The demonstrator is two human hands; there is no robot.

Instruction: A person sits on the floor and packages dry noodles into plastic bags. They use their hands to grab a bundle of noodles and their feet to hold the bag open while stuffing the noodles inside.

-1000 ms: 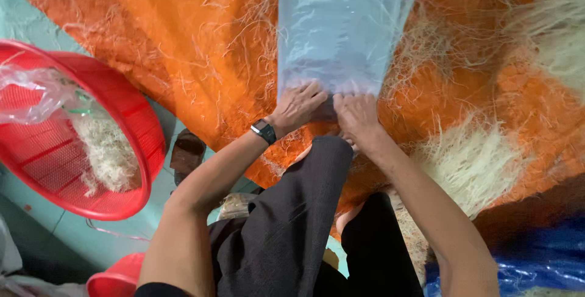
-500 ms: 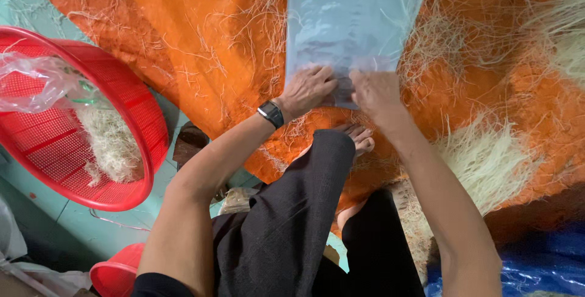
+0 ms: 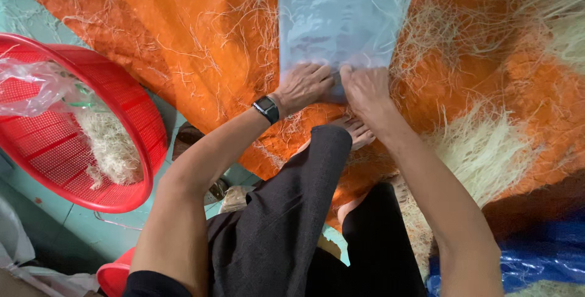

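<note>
Both hands, left hand [image 3: 306, 85] and right hand [image 3: 367, 88], pinch the clear flat plastic bag [image 3: 344, 16] edge at upper centre | risk: thin film tearing, pale loose noodle strands [image 3: 487, 150] snagging.

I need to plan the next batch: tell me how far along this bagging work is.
Done: one clear bag already lies in the red basket beside a heap of pale noodles. In hand: the left hand and right hand pinch the near edge of a flat clear plastic bag. Left: loose noodle piles remain on the orange tarp.
</note>
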